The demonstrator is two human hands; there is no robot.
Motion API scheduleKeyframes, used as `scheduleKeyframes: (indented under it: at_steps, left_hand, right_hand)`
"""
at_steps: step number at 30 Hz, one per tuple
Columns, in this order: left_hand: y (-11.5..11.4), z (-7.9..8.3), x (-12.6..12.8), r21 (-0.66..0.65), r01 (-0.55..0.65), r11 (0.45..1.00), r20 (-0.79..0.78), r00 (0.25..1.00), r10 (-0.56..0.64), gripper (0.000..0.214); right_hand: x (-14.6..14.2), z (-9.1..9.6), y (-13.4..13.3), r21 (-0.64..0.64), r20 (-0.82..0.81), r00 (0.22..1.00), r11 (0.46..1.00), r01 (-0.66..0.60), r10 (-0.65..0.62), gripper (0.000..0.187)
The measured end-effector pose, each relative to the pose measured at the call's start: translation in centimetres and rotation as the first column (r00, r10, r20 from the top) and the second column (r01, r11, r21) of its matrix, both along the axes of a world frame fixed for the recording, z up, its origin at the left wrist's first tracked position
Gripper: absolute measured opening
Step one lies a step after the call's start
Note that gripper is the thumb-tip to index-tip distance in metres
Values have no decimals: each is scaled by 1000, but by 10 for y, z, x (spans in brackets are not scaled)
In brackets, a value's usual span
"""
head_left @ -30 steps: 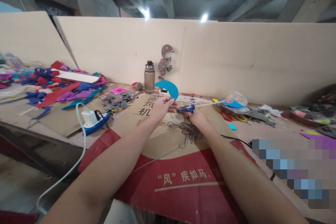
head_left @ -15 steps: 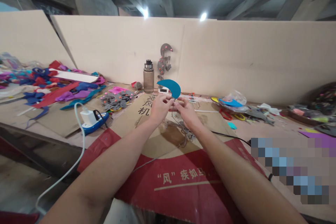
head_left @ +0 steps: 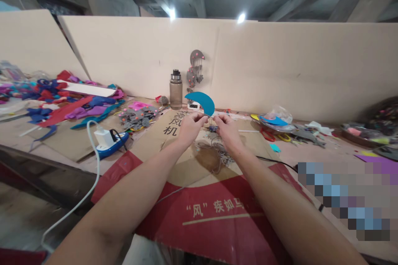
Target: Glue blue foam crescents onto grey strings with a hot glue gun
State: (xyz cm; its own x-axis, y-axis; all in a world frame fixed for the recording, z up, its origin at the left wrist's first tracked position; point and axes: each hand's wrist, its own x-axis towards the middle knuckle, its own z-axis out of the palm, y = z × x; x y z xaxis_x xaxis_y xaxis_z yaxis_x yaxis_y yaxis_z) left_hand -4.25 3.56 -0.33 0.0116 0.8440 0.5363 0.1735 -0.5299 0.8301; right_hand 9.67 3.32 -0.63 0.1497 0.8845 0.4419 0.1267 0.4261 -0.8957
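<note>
My left hand (head_left: pixel 190 125) pinches the lower tip of a blue crescent-shaped foam piece (head_left: pixel 201 100), holding it upright above the cardboard. My right hand (head_left: pixel 228 129) is closed in a pinch just right of that tip, fingers on a thin string I can barely make out. A small dark blue object (head_left: pixel 213 128) shows between the two hands. Below them a loose tangle of grey string (head_left: pixel 217 152) lies on the red and brown cardboard sheet (head_left: pixel 214 211).
A grey water bottle (head_left: pixel 175 90) and a grey hanging crescent ornament (head_left: pixel 195 69) stand at the back board. A white plug in a blue power strip (head_left: pixel 108 139) sits left. Coloured felt scraps (head_left: pixel 62 99) pile far left; scissors (head_left: pixel 273 134) and foam pieces lie right.
My right hand has left the blue glue gun on the table and come up to the crescent's lower tip. The crescent has risen slightly and turned.
</note>
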Motion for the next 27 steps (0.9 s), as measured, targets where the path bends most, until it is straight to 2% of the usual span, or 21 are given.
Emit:
scheduleKeyframes:
  at_steps: [6, 11, 14, 16, 20, 24, 27]
  left_hand:
    - [-2, 1, 0, -50, 67, 996, 59, 996, -65, 20]
    - [3, -3, 0, -96, 135, 986, 98, 987, -126, 23]
    - [5, -4, 1, -129, 257, 958, 177, 956, -233, 25]
    - [4, -1, 1, -167, 381, 909, 266, 905, -331, 26]
    - [-1, 6, -2, -242, 597, 765, 433, 772, -466, 30]
    - [-4, 7, -5, -303, 730, 613, 508, 667, -544, 33]
    - [-5, 6, -7, -336, 786, 519, 536, 613, -580, 33]
  right_hand:
    - [2, 1, 0, 14, 18, 1000, 1000, 11, -11, 30]
    - [5, -2, 1, 13, -4, 999, 999, -34, 34, 31]
    - [6, -1, 0, -15, -65, 991, 993, -114, 113, 32]
    - [7, 2, -2, -43, -130, 974, 981, -190, 183, 34]
    - [9, 10, -6, -73, -261, 912, 936, -344, 315, 40]
    - [14, 16, -10, -97, -294, 809, 826, -555, 509, 38]
    - [19, 19, -14, -141, -312, 739, 740, -657, 597, 40]
